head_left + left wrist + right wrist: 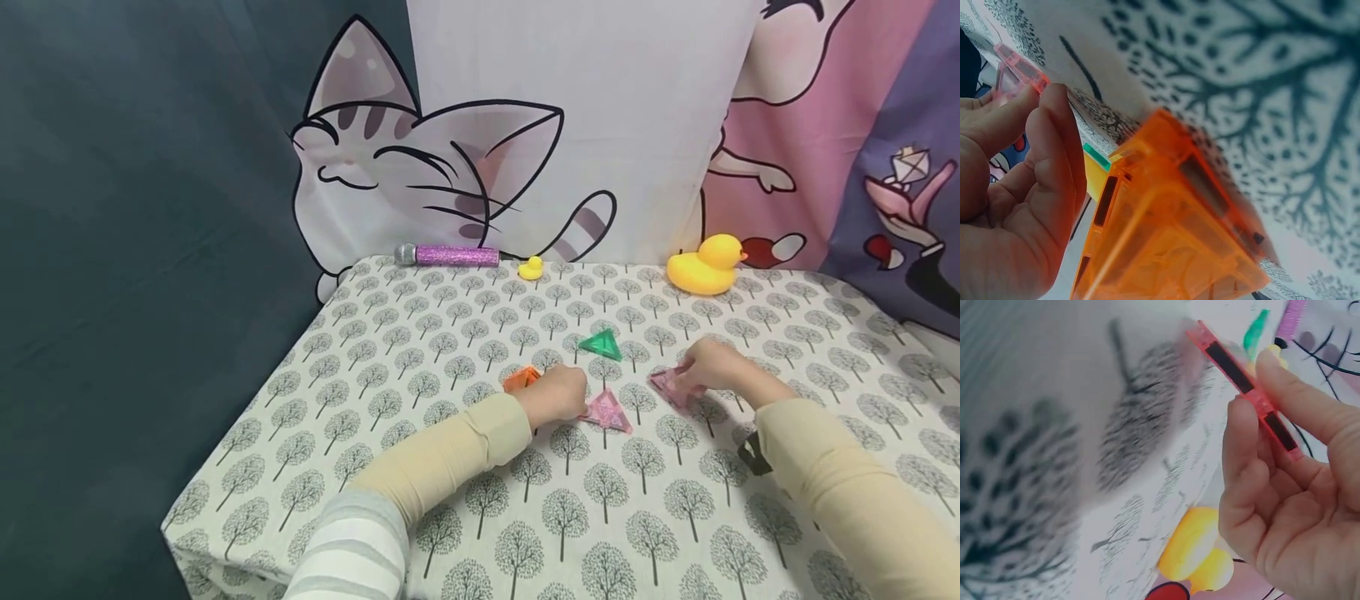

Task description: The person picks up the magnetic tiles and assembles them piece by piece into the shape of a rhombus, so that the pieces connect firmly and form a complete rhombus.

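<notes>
My left hand (561,397) pinches the edge of a pink see-through triangular magnetic tile (607,412) on the table, between thumb and fingertips in the left wrist view. Right beside that hand stands an orange triangular-sided piece (1169,219), mostly behind the hand in the head view. Farther to the right, my right hand (708,367) holds another pink triangular tile (1250,387) by thumb and fingers. Seen edge-on in the right wrist view, this tile shows dark strips along its side. A green triangular piece (602,344) sits beyond and between both hands.
A tree-print cloth (337,467) covers the table. Along its back edge lie a purple glitter microphone (456,256), a small yellow duck (531,268) and a large yellow duck (703,265). A cat-print curtain (637,100) hangs behind. A dark object (752,454) shows beside the right sleeve.
</notes>
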The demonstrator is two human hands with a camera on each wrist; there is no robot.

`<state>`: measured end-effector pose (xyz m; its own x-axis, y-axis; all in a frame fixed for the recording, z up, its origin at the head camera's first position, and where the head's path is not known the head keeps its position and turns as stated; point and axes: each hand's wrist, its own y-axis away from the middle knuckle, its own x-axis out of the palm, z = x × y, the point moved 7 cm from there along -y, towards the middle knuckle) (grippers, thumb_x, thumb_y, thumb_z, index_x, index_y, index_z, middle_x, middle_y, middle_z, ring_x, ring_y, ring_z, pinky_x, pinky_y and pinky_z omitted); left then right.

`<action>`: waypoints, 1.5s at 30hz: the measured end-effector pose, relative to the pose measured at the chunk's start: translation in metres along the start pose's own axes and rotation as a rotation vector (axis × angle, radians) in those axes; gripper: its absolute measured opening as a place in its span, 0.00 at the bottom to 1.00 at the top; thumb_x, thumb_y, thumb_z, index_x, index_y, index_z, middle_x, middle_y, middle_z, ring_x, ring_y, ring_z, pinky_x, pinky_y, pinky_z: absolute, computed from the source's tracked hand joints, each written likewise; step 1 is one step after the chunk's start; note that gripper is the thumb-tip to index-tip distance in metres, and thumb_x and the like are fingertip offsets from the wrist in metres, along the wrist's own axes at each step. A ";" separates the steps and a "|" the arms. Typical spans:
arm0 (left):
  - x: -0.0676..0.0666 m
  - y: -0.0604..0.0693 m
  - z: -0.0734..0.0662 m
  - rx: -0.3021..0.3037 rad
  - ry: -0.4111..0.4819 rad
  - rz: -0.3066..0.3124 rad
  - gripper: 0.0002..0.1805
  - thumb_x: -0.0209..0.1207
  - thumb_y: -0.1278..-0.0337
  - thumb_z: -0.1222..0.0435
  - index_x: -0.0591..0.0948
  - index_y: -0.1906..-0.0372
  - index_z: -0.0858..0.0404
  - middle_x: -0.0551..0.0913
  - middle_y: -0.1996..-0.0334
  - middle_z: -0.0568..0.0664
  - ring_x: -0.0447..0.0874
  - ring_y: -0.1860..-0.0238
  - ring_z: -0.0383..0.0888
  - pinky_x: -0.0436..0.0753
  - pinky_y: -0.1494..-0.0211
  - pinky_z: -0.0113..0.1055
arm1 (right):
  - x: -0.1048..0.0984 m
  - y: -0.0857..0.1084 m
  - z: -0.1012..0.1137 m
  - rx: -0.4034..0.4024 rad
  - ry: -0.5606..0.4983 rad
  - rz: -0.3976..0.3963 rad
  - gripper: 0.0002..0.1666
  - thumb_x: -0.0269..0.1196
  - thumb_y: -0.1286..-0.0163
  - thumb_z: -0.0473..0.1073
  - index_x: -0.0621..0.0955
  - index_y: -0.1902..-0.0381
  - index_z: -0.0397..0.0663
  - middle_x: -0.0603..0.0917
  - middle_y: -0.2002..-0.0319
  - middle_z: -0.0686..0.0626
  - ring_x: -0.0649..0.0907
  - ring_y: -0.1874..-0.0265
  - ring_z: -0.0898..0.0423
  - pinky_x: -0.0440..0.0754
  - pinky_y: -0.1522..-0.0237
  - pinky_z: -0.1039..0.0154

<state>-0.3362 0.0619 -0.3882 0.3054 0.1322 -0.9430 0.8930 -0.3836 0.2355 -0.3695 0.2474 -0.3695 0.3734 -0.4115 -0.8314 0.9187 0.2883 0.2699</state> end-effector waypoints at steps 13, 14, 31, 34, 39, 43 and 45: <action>-0.001 0.002 0.000 -0.003 0.014 0.003 0.12 0.60 0.52 0.61 0.73 0.84 0.59 0.73 0.85 0.45 0.68 0.83 0.38 0.70 0.79 0.26 | 0.012 0.019 0.061 -0.203 -0.094 0.024 0.06 0.60 0.46 0.35 0.79 0.71 0.36 0.78 0.80 0.51 0.76 0.79 0.56 0.75 0.75 0.62; -0.001 0.002 0.000 -0.001 0.014 0.004 0.12 0.60 0.52 0.61 0.73 0.84 0.59 0.73 0.85 0.45 0.68 0.83 0.38 0.70 0.79 0.26 | 0.015 0.020 0.066 -0.221 -0.086 0.028 0.06 0.61 0.47 0.36 0.79 0.71 0.36 0.79 0.80 0.51 0.76 0.79 0.56 0.75 0.75 0.62; -0.002 0.004 0.001 0.000 0.033 0.002 0.09 0.60 0.54 0.65 0.73 0.83 0.59 0.74 0.84 0.45 0.70 0.83 0.38 0.71 0.80 0.25 | 0.050 0.021 0.101 -0.349 0.044 0.033 0.05 0.65 0.52 0.37 0.78 0.81 0.46 0.75 0.84 0.56 0.72 0.85 0.61 0.71 0.80 0.66; -0.003 0.003 0.001 0.008 0.024 -0.004 0.09 0.60 0.56 0.66 0.74 0.84 0.59 0.75 0.84 0.45 0.70 0.83 0.38 0.71 0.80 0.26 | 0.053 0.020 0.105 -0.350 0.066 0.009 0.04 0.65 0.52 0.35 0.78 0.80 0.45 0.76 0.84 0.56 0.73 0.84 0.61 0.73 0.80 0.68; -0.003 0.003 0.000 0.025 0.007 -0.020 0.09 0.58 0.56 0.68 0.73 0.85 0.59 0.74 0.85 0.45 0.70 0.83 0.38 0.70 0.81 0.26 | 0.055 0.020 0.110 -0.341 0.113 -0.027 0.05 0.64 0.53 0.31 0.79 0.79 0.45 0.76 0.84 0.56 0.73 0.84 0.61 0.73 0.80 0.68; -0.004 0.006 -0.001 0.033 0.041 -0.018 0.10 0.56 0.58 0.72 0.72 0.85 0.59 0.72 0.87 0.45 0.68 0.85 0.38 0.69 0.82 0.26 | 0.055 0.022 0.113 -0.360 0.157 -0.055 0.06 0.64 0.54 0.30 0.79 0.80 0.45 0.75 0.84 0.56 0.72 0.85 0.61 0.72 0.81 0.68; -0.006 0.009 -0.003 0.049 0.069 -0.020 0.10 0.57 0.60 0.74 0.72 0.85 0.59 0.72 0.86 0.45 0.67 0.84 0.38 0.69 0.82 0.26 | 0.055 0.022 0.114 -0.366 0.162 -0.062 0.05 0.64 0.54 0.31 0.79 0.79 0.44 0.75 0.84 0.56 0.72 0.85 0.62 0.72 0.81 0.69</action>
<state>-0.3291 0.0611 -0.3802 0.3116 0.2025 -0.9284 0.8822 -0.4247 0.2035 -0.3142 0.1332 -0.3537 0.2665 -0.3052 -0.9143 0.8216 0.5679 0.0499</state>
